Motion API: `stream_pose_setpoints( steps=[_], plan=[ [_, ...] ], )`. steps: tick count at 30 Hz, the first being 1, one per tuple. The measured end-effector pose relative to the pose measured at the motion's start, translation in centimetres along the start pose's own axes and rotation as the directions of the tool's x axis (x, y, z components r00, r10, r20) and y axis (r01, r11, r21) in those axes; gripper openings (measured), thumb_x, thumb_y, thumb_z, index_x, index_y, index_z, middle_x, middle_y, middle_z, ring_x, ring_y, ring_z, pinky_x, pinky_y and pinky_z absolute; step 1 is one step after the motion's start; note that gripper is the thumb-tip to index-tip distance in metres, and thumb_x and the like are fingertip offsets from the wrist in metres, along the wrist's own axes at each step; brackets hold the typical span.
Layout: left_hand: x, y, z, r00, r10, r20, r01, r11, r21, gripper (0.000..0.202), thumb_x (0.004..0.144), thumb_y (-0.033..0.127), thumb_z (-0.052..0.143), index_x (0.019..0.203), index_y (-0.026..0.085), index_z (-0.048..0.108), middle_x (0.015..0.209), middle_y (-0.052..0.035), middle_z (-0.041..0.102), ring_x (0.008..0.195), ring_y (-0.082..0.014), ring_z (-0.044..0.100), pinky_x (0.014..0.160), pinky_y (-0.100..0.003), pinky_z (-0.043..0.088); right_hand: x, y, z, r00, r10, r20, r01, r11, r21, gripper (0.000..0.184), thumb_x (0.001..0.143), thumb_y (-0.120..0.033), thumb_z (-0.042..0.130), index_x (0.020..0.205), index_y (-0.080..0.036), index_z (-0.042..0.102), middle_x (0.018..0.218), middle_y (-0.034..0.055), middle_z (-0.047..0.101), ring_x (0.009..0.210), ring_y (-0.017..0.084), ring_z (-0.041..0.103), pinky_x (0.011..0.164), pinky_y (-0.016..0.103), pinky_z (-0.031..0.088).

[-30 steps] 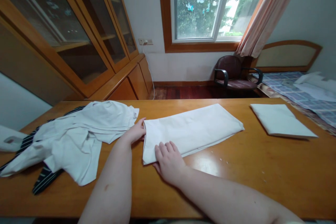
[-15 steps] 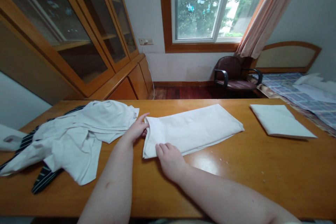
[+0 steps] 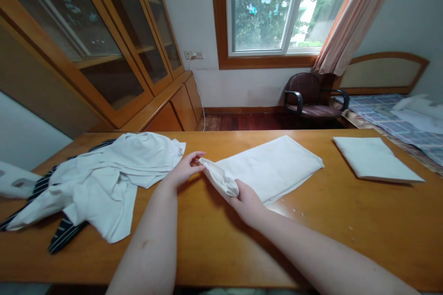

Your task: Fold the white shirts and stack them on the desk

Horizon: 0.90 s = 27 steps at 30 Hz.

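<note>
A white cloth [image 3: 270,163], folded into a long strip, lies across the middle of the table; its exact kind does not show. My left hand [image 3: 188,166] pinches the far corner of its left end between thumb and fingers. At the near corner of the same end, my right hand [image 3: 247,200] grips the fabric, with the thumb in front and most fingertips hidden. Between both hands the left end is lifted and curled toward the right, while the right part stays flat on the wood.
A rumpled heap of white clothes [image 3: 114,170] lies at the left over a black striped cloth [image 3: 65,235]. On the right sits a neatly folded white cloth [image 3: 377,159]. Beyond the wooden table [image 3: 214,253] stand a glass-door cabinet [image 3: 138,97], a chair [image 3: 308,97] and a bed [image 3: 370,106].
The left end of the white cloth has come up off the table and bent rightward. My right hand has moved right and gripped its near corner; my left hand has shifted slightly right.
</note>
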<state>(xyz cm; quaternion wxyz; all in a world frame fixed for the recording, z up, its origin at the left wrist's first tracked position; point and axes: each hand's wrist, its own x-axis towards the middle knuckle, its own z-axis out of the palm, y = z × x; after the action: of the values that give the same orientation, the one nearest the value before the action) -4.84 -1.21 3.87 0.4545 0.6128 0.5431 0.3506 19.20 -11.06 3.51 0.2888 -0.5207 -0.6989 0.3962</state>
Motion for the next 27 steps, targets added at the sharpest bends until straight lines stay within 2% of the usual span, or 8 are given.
stream_pose_setpoints(
  steps=[4,6,9,13,16,20,24,27],
  plan=[
    [-0.2,0.5,1.2,0.995,0.005,0.096,0.010,0.988,-0.157,0.085,0.061,0.032,0.076,0.136,0.023,0.038,0.131,-0.0134,0.050,0.116,-0.0226,0.050,0.093,-0.034,0.041,-0.8,1.5,-0.8,0.999,-0.007,0.046,-0.005,0.965,0.262,0.028,0.064,-0.013,0.044,0.089,-0.019,0.055,0.086,0.0004,0.064,0.080,0.017,0.056,0.073,0.027,0.042],
    [-0.3,0.8,1.9,0.983,-0.002,0.182,0.041,0.977,-0.208,0.081,0.063,0.033,0.075,0.135,0.020,0.039,0.118,-0.0122,0.059,0.105,-0.0215,0.057,0.088,-0.033,0.044,-1.0,2.2,-0.9,0.998,0.009,0.055,-0.029,0.923,0.383,0.034,0.061,-0.013,0.044,0.092,-0.018,0.056,0.089,0.0007,0.065,0.083,0.019,0.057,0.076,0.029,0.043],
    [-0.3,1.1,2.9,0.989,-0.015,0.149,0.040,0.985,-0.166,0.050,0.064,0.036,0.073,0.107,0.016,0.059,0.085,-0.0036,0.063,0.079,-0.0171,0.060,0.072,-0.027,0.046,-1.3,2.7,-1.1,0.996,0.050,0.068,-0.078,0.861,0.503,0.040,0.058,-0.013,0.043,0.096,-0.017,0.057,0.094,0.0021,0.066,0.090,0.021,0.058,0.080,0.032,0.044],
    [-0.2,1.5,3.8,0.999,-0.001,0.046,0.005,0.996,-0.092,0.031,0.062,0.040,0.072,0.078,0.017,0.058,0.064,0.0033,0.051,0.060,-0.0112,0.050,0.055,-0.022,0.039,-1.7,2.2,-1.8,0.996,0.081,-0.023,-0.063,0.898,0.436,0.035,0.066,-0.019,0.051,0.101,-0.018,0.057,0.100,0.0039,0.066,0.095,0.023,0.058,0.084,0.033,0.043],
    [-0.5,2.1,4.1,0.999,0.025,0.021,-0.023,0.996,-0.084,0.031,0.060,0.039,0.073,0.077,0.017,0.058,0.065,0.0034,0.051,0.059,-0.0104,0.047,0.054,-0.021,0.037,-2.1,1.9,-2.6,0.991,0.105,-0.080,-0.078,0.954,0.290,0.023,0.075,-0.036,0.057,0.089,-0.018,0.058,0.087,0.0025,0.066,0.082,0.020,0.057,0.074,0.029,0.043],
    [-1.3,3.4,3.7,0.997,0.052,0.050,-0.049,0.997,-0.067,0.030,0.061,0.035,0.073,0.080,0.017,0.059,0.073,0.0013,0.055,0.065,-0.0114,0.050,0.057,-0.021,0.038,-1.9,2.9,-3.1,0.981,0.113,-0.160,-0.074,0.970,0.233,0.031,0.081,-0.046,0.052,0.070,-0.018,0.054,0.068,-0.0003,0.057,0.069,0.016,0.051,0.062,0.025,0.038],
    [-2.7,4.8,2.8,0.975,0.024,0.222,-0.024,1.000,-0.003,0.027,0.062,0.032,0.073,0.082,0.018,0.061,0.072,0.0010,0.056,0.066,-0.0116,0.051,0.058,-0.021,0.039,-1.4,3.5,-3.5,0.967,0.169,-0.192,-0.095,0.934,0.346,0.030,0.077,-0.045,0.054,0.068,-0.017,0.054,0.062,-0.0024,0.050,0.064,0.014,0.047,0.060,0.024,0.036],
    [-3.8,5.8,2.3,0.895,-0.042,0.445,0.051,0.999,-0.008,0.033,0.062,0.034,0.074,0.087,0.018,0.059,0.067,0.0027,0.053,0.059,-0.0091,0.045,0.053,-0.020,0.035,-1.3,3.1,-4.0,0.973,0.172,-0.152,-0.104,0.920,0.379,0.025,0.074,-0.041,0.057,0.067,-0.017,0.055,0.062,-0.0030,0.050,0.064,0.013,0.046,0.060,0.023,0.035]
  ],
)
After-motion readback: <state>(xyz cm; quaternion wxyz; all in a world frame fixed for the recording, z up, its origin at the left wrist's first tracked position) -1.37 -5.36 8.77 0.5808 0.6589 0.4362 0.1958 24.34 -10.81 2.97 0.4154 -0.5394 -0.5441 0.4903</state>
